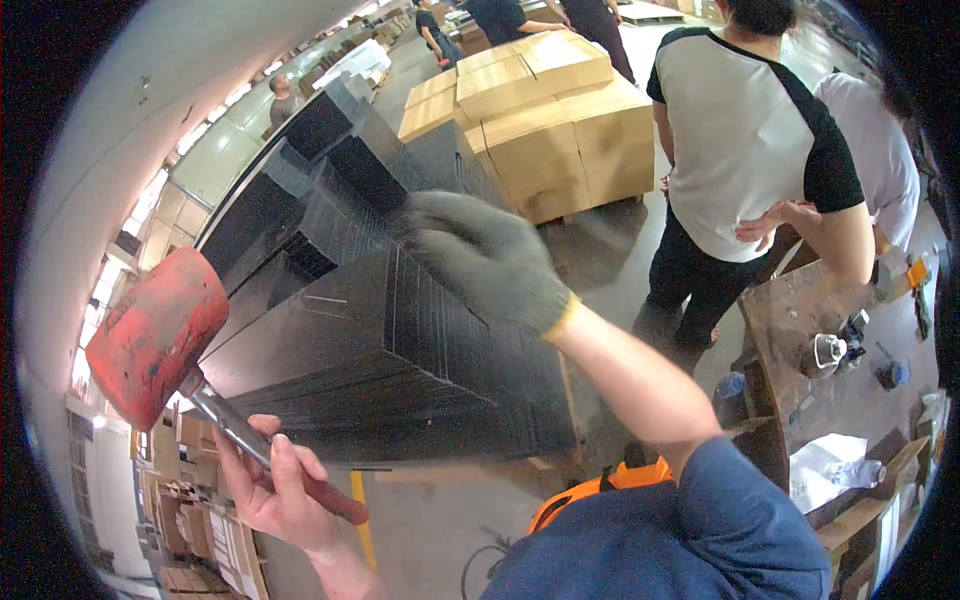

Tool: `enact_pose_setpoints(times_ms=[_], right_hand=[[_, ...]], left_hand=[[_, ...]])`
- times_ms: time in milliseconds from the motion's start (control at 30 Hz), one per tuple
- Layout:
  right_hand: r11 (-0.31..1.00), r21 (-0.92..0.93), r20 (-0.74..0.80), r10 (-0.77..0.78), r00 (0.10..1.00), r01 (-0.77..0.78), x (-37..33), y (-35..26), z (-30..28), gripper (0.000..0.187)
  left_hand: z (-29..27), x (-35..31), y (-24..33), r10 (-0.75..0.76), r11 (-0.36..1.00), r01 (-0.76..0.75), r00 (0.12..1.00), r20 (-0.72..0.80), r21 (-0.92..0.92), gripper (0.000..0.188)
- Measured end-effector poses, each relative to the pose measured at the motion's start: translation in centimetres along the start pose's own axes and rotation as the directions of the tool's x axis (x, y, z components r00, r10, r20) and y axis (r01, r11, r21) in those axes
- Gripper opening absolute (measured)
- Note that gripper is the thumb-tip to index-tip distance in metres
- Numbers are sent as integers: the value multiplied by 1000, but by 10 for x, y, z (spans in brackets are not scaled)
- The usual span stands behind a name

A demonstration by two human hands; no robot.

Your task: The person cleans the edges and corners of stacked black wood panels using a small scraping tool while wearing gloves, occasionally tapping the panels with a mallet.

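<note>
My left hand (272,490), bare, is closed round the handle of a mallet (165,335) with a scuffed red head. The mallet is raised at the left, its head up and its shaft slanting down to the right. In a grey glove with a yellow cuff, my right hand (485,260) reaches over a tall stack of black panels (330,330). Its fingers are smeared by motion near the stack's upper edge, so I cannot make out whether they hold a panel. The panels lie in uneven piles with their edges showing.
Beyond the stack, light brown cartons (545,140) are piled on a pallet. A person (745,150) in a white shirt with black sleeves stands at the right, beside a workbench (800,320) with a bottle and plastic bag. More people stand farther back. Something orange (590,495) is near my body.
</note>
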State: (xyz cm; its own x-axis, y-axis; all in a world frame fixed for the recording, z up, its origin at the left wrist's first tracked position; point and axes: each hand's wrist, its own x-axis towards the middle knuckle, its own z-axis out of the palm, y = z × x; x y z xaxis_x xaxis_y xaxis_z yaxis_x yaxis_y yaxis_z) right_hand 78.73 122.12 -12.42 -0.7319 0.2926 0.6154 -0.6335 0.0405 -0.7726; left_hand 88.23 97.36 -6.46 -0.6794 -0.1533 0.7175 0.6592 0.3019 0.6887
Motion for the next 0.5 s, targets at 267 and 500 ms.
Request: enact_pose_setpoints(times_ms=[267, 500], right_hand=[[938, 154, 349, 242, 905, -310, -175, 14, -48, 61], [864, 298, 104, 393, 914, -406, -271, 29, -49, 54]], left_hand=[[32, -83, -29, 219, 892, -389, 818, 533, 230, 31], [86, -151, -65, 356, 852, -517, 462, 812, -79, 36]])
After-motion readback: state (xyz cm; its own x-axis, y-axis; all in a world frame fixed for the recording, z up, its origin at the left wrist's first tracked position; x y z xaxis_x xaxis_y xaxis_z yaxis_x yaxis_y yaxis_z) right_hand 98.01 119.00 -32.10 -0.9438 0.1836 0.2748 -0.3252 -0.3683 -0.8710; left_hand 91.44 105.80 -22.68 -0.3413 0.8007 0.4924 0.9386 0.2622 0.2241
